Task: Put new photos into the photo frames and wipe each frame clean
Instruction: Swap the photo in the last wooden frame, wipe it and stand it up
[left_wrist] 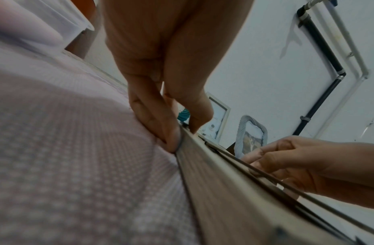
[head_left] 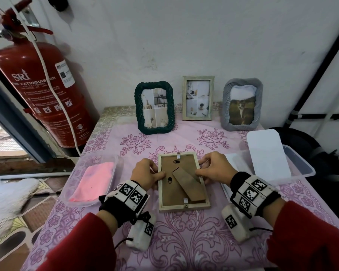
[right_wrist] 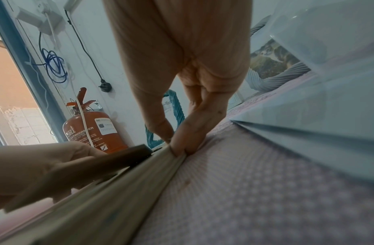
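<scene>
A pale wooden photo frame (head_left: 165, 207) lies face down on the pink floral tablecloth (head_left: 184, 241), its brown backing board and folded stand (head_left: 188, 185) facing up. My left hand (head_left: 148, 172) grips its left edge, thumb on the backing and fingers (left_wrist: 171, 136) against the rim (left_wrist: 213, 182). My right hand (head_left: 213, 169) grips the right edge, its fingertips (right_wrist: 179, 145) pressed on the rim (right_wrist: 119, 190). A pink cloth (head_left: 94, 180) lies in a clear tray (head_left: 70, 184) to the left.
Against the wall stand a dark green frame (head_left: 154, 107), a pale wooden frame (head_left: 198, 97) and a grey frame (head_left: 242, 104). A clear box (head_left: 301, 163) with white sheets (head_left: 266, 153) sits at the right. A red fire extinguisher (head_left: 39, 90) hangs at the left.
</scene>
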